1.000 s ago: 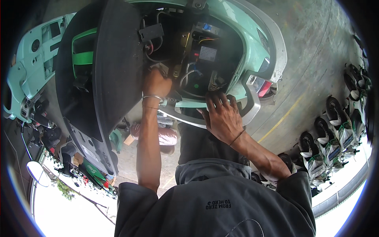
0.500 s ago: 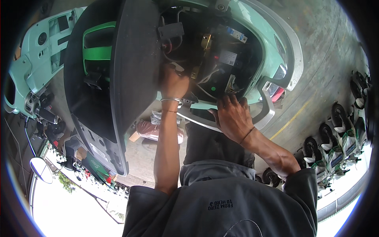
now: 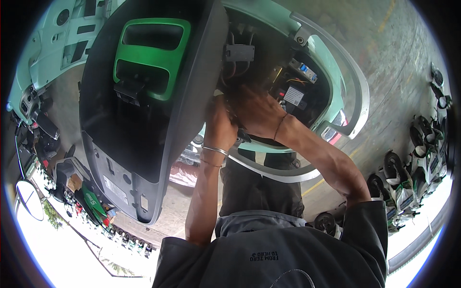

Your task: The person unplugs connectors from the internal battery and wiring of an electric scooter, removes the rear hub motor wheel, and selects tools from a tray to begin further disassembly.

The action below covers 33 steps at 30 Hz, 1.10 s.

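My left hand (image 3: 222, 115) is closed at the near-left corner of the mint scooter's open under-seat compartment (image 3: 327, 77), beside the raised black seat (image 3: 191, 86); what it grips is hidden. My right hand (image 3: 257, 110) reaches across to the same spot, against my left hand, its fingers blurred and mostly hidden. Above them hangs a grey box with wires (image 3: 239, 53). To their right lie a white-labelled black unit (image 3: 294, 96) and a breaker (image 3: 305, 72). A silver grab rail (image 3: 356, 110) curves around the compartment.
A mint body panel (image 3: 45, 53) and mirror (image 3: 30, 199) are at the left. Rows of parked scooters (image 3: 398, 170) line the right. The concrete floor (image 3: 389, 62) has yellow lines. Pinkish wrapped material (image 3: 183, 174) lies beneath the compartment.
My right hand has left the compartment's near rim and moved left and inward to join my left hand. The scooter's seat and compartment appear further right in view.
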Each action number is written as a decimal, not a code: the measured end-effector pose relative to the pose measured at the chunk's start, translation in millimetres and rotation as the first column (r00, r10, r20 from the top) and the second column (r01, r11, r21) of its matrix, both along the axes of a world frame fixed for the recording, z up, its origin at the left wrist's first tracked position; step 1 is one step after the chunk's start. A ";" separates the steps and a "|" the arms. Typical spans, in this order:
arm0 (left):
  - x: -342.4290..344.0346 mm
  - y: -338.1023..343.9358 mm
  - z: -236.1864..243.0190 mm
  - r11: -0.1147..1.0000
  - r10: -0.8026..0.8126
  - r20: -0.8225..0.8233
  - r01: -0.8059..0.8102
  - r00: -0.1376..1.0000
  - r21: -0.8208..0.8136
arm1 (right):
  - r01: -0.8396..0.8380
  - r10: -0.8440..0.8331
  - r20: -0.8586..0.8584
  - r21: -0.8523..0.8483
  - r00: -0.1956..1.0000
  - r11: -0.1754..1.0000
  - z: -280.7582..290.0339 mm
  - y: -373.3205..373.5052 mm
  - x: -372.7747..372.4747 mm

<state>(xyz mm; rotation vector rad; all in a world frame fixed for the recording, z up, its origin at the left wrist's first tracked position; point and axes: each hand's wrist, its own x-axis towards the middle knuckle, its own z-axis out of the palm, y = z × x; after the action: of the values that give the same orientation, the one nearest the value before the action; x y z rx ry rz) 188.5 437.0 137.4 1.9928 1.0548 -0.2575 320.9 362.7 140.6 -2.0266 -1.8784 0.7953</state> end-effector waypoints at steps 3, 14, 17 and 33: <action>-7.3 -8.9 32.3 0.990 0.023 0.078 -0.033 0.997 0.134 | 0.021 -0.018 0.018 -0.176 1.000 0.984 9.9 23.5 -14.2; -49.4 -66.3 16.5 0.831 0.473 0.299 -0.532 0.829 0.161 | -0.069 0.130 0.114 -0.430 0.985 0.900 -7.7 52.5 -45.1; -43.6 -77.5 -7.3 0.725 0.549 0.389 -0.653 0.740 0.220 | 0.024 -0.021 0.012 -0.499 1.000 0.867 -15.0 53.7 -47.5; -45.7 -87.3 4.9 0.620 0.617 0.534 -0.775 0.578 0.123 | 0.101 -0.092 -0.254 0.023 0.963 0.995 -10.0 31.1 -53.8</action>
<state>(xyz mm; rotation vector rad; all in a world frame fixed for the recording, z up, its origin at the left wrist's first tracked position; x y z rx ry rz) 142.9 349.7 142.3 1.5991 1.5609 0.8556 267.0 393.8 130.5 -1.8782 -1.6298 0.9368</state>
